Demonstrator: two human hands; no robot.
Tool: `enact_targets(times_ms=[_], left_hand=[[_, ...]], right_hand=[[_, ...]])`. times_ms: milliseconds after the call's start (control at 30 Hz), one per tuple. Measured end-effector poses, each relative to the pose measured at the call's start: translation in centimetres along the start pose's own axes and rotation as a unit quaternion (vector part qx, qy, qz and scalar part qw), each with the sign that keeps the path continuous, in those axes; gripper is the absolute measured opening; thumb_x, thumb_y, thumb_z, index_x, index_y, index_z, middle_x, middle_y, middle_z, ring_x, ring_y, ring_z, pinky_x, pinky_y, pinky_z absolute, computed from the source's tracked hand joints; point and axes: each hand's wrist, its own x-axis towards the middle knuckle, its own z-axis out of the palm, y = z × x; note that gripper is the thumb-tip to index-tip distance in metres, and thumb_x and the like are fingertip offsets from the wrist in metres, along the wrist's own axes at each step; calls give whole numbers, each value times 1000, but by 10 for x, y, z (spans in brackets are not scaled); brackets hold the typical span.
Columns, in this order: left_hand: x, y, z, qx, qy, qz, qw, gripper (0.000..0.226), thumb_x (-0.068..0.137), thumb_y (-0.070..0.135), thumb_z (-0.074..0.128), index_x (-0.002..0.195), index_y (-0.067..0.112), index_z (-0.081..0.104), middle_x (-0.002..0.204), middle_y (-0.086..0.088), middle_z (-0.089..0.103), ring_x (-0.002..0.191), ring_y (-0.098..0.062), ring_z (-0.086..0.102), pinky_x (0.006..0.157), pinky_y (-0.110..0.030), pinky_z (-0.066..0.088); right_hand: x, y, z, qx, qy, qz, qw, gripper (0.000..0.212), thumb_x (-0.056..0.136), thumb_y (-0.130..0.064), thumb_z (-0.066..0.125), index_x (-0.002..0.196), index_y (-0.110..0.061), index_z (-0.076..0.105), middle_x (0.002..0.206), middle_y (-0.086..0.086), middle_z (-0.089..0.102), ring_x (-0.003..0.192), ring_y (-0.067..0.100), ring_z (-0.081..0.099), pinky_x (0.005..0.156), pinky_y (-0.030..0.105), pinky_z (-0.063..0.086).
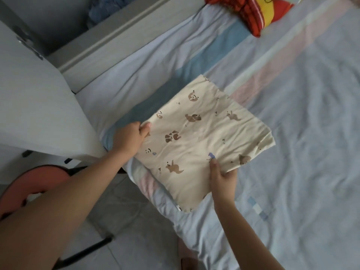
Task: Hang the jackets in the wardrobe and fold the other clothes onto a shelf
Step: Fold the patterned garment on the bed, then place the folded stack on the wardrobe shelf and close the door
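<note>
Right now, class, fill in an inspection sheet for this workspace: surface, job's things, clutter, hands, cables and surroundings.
Surface: bed sheet, striped pale blue, pink and white, wrinkled.
Job's things: cream animal-print garment, folded flat at the bed's near edge.
Clutter: red and yellow cloth item at the bed's far end.
Hands: left hand grips the garment's left edge; right hand pinches its near edge.
Cables: nothing seen.
Surroundings: white tabletop and reddish seat at left, tiled floor below, blue fabric behind a grey frame.
</note>
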Motion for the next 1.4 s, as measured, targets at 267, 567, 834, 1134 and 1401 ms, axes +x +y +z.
enact_targets(times_ms=[267,567,834,1134,1401], left_hand=[[29,17,-3,-96,-229,-19,968,86,64,63,74,133,20,44,130,0,49,119,-20,50,95,-32,42],[36,-2,17,-189,-318,-89,925,96,41,81,70,123,33,57,116,12,61,105,-13,59,88,-24,42],[38,-3,14,-176,-371,-121,904,116,38,89,65,136,31,45,126,8,56,111,-18,56,103,-38,41],[-20,5,9,-276,-393,-149,865,112,46,80,71,140,30,37,134,9,51,122,-15,50,110,-38,35],[-181,64,12,-454,-384,-248,765,69,65,54,74,120,19,51,110,2,64,101,-15,60,93,-29,45]], right_hand=[[3,3,-10,65,-81,294,950,112,45,-59,89,137,-20,36,125,-4,57,107,16,58,93,49,49],[13,18,14,63,7,243,968,99,43,-63,85,125,-14,57,118,-3,64,101,11,64,88,30,51],[26,22,0,102,-141,206,963,71,55,-57,83,115,-21,69,113,-2,70,103,13,67,99,39,48],[50,18,-41,59,-203,200,957,78,54,-62,82,121,-28,63,119,1,67,111,24,63,99,49,45],[30,-41,-151,-91,-328,253,906,47,70,-44,72,112,-24,66,108,4,71,98,21,68,75,33,54]])
